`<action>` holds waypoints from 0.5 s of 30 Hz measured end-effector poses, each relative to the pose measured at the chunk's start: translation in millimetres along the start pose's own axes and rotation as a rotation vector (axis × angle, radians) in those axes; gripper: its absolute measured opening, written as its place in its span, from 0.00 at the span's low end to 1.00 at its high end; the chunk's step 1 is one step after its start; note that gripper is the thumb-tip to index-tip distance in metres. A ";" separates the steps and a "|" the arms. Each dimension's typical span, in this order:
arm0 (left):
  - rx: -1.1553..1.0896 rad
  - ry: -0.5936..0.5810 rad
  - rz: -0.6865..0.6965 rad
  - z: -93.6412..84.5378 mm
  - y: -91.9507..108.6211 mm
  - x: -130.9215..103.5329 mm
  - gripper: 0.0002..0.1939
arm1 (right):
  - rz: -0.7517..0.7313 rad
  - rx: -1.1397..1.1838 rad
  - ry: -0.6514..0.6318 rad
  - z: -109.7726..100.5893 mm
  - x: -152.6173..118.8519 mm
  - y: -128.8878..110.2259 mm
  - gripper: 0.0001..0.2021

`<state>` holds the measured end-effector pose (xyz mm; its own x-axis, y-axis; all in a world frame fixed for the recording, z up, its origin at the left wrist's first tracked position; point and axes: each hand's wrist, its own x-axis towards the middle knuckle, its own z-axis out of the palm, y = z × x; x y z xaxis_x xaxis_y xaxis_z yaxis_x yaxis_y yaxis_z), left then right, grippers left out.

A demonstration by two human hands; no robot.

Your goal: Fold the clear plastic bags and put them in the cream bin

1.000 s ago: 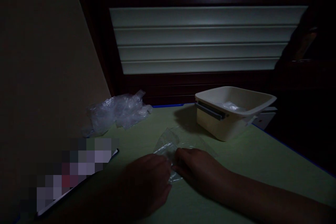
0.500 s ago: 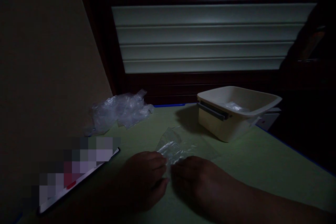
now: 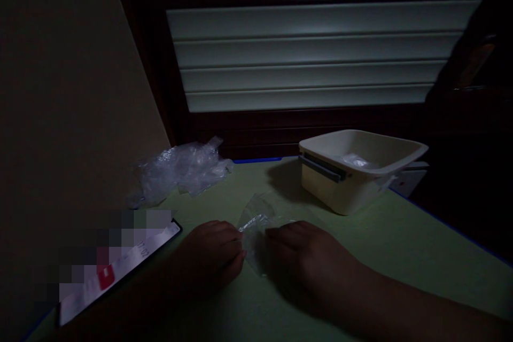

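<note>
Left hand (image 3: 214, 251) leftward, clear crinkly plastic (image 3: 255, 235)

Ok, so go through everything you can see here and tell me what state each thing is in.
Plastic bag: spread out, creased, between the hands
Left hand: fingers bent, at the bag's left edge; grip unclear
Right hand: fingers bent, over the bag; grip unclear
Pile of plastic: loose, crumpled
Tub: upright, open, clear plastic inside
Phone: screen lit, partly blurred out
</note>
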<state>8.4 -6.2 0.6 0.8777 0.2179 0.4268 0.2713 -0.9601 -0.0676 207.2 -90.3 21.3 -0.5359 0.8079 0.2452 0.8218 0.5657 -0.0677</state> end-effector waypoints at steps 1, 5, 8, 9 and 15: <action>0.013 -0.015 -0.006 -1.0 1.5 0.5 0.13 | 0.068 -0.026 -0.006 0.4 0.2 2.3 0.10; 0.096 -0.146 0.046 -8.1 11.6 2.7 0.09 | 0.277 -0.127 -0.053 7.4 1.1 15.7 0.09; 0.129 -0.166 0.089 -13.4 18.7 3.5 0.08 | 0.254 -0.112 -0.055 12.4 2.3 26.3 0.11; 0.117 -0.126 0.088 -14.5 19.7 3.7 0.09 | 0.216 -0.081 -0.054 13.1 2.8 29.2 0.12; -0.122 0.151 -0.056 -11.7 5.1 5.5 0.12 | -0.045 0.179 -0.019 11.9 4.0 36.6 0.16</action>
<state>9.9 -12.0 13.2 0.7911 0.2517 0.5576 0.2600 -0.9633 0.0660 232.9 -64.5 8.3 -0.5766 0.7829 0.2335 0.7502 0.6206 -0.2282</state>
